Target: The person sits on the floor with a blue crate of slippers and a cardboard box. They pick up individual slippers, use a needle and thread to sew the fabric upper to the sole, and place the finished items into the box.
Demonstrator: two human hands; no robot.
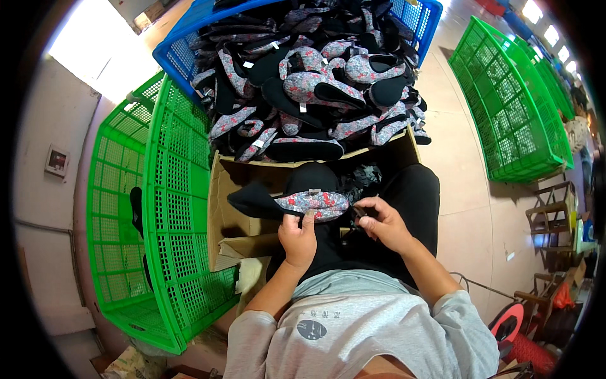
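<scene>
A floral slipper with a grey and red patterned upper and a black sole is in my left hand, above my lap. The left thumb presses on the patterned fabric, and the fingers are partly hidden under the slipper. Close to the slipper's right end, my right hand is closed around a small dark tool, too small to make out fully. Beyond my knees, a large heap of similar slippers fills a blue plastic crate. Small white tags stick out of several of them.
An open cardboard box stands between my legs and the heap, with crumpled black scraps by it. Green plastic crates stand upright at left, with another green crate at right. Wooden stools are at far right.
</scene>
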